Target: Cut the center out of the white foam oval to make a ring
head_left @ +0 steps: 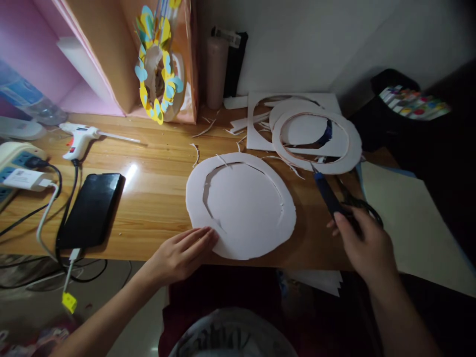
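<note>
On the wooden table lies a white foam board disc (pixel 243 208), with a curved cut running part way round inside its rim. My left hand (pixel 189 250) rests its fingers, held together and stretched out, on the disc's lower left edge. In my right hand (pixel 366 240) is a dark blue craft knife (pixel 327 191), its blade pointing up and left, just off the disc's right side. Behind the blade a white foam ring (pixel 355 144) overlaps a square board (pixel 255 139) with a round hole. Thin white offcuts (pixel 195 153) lie around the disc.
At the left are a white glue gun (pixel 80 139), a black phone (pixel 92 210) on a cable, and a power strip (pixel 15 163). A paper-flower wreath (pixel 159 84) hangs by a shelf (pixel 191 64). Pale sheets (pixel 412 213) lie right; a pink bottle (pixel 216 74) stands behind.
</note>
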Demonstrator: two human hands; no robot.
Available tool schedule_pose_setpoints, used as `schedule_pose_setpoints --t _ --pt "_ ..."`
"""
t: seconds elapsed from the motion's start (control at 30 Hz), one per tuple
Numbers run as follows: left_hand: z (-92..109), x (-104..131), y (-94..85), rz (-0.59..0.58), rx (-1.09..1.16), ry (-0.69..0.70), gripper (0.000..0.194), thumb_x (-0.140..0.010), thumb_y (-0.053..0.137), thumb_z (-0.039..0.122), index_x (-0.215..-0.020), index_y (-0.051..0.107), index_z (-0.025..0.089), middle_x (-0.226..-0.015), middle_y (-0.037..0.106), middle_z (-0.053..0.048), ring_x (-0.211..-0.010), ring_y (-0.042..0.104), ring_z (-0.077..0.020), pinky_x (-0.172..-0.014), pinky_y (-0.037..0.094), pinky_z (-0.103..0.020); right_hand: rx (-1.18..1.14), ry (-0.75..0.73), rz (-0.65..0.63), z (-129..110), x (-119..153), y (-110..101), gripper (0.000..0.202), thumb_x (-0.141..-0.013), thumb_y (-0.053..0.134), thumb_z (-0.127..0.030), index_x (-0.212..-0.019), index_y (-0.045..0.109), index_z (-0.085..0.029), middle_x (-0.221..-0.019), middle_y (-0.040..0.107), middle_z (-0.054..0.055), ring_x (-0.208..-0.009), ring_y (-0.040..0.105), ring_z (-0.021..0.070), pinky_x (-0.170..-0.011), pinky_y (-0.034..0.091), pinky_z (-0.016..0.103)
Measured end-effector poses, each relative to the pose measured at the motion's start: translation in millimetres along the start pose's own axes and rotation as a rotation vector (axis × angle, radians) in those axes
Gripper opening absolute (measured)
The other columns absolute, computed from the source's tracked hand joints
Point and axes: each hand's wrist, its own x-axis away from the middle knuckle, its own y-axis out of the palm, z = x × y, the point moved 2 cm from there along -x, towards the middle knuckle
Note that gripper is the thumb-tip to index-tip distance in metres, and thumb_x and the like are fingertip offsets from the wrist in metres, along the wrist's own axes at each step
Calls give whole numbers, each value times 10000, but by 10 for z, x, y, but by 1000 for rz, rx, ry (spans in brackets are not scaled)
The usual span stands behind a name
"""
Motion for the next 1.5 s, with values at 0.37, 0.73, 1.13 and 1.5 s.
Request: schedule_pose_setpoints --t 0.37,0.73,1.13,1.5 --pt "-16 -61 97 -32 41 15 292 -950 396 100 -1184 569 75 -1045 736 -51 -1009 669 -159 -904 530 -264 -525 342 -1040 -663 475 156 545 -915 420 -553 -1288 498 -162 -873 631 64 -573 497 105 -481 420 232" --pt "7 -39 109 -39 25 52 301 -933 401 99 -1170 583 62 -1039 735 -49 -1003 667 -161 -901 534 -263 -340 260 -1145 -967 520 246 563 -959 294 -545 -1330 462 -156 -860 578 49 -591 450 113 -521 398 239" --pt "-38 -16 111 -59 80 5 313 -964 364 129 -1200 566 91 -1056 737 -31 -1000 672 -144 -862 535 -241 -251 245 -1142 -1132 414 115 495 -954 337 -519 -1266 534 -190 -781 558 18 -543 432 97 -469 359 208" --pt "-42 4 114 -53 61 -5 333 -951 363 85 -1198 585 102 -1089 729 -14 -1027 658 -123 -892 521 -220 -196 263 -1082 -1025 496 46 550 -948 310 -555 -1322 501 -200 -792 603 34 -551 481 115 -487 401 226"
